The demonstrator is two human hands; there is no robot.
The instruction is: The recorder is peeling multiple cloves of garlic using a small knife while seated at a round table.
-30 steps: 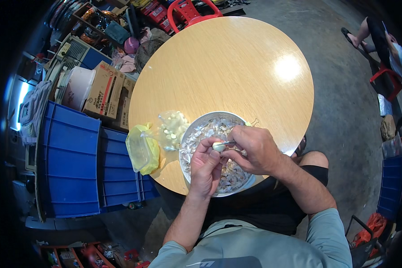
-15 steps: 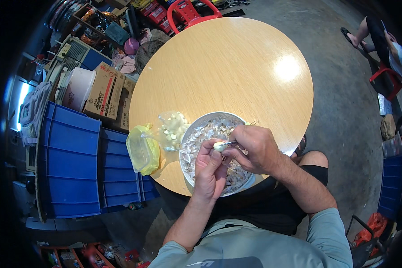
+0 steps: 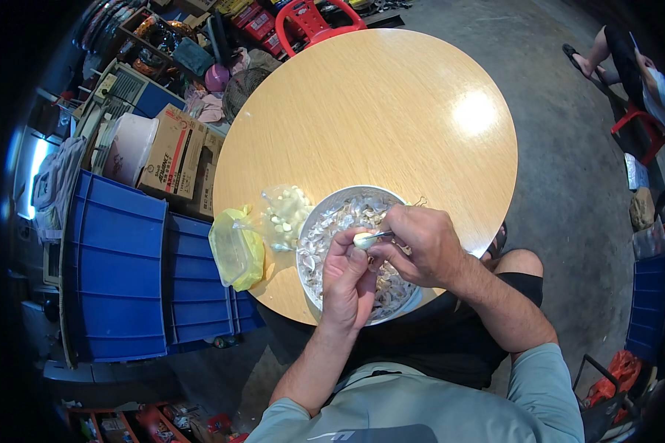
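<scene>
Over a white bowl (image 3: 301,260) of papery garlic skins (image 3: 355,210), my left hand (image 3: 345,288) pinches a pale peeled garlic clove (image 3: 363,241) between thumb and fingers. My right hand (image 3: 425,247) is closed round a small knife (image 3: 383,235). Only a short bit of its thin metal shows, touching the clove; the handle is hidden in my fingers. Left of the bowl, a clear plastic bag (image 3: 287,215) contains several peeled cloves. Next to it lies a clear plastic tub (image 3: 233,253) in a yellow bag (image 3: 256,262).
The round wooden table (image 3: 362,111) carries the bowl and bags. Blue crates (image 3: 118,273) and a cardboard box (image 3: 171,151) stand at its left. A red chair (image 3: 314,23) is at the far edge. Another person's leg (image 3: 597,55) shows at the far right.
Almost nothing differs. The tool and clove have shifted very slightly in my fingers; both hands stay in place over the bowl.
</scene>
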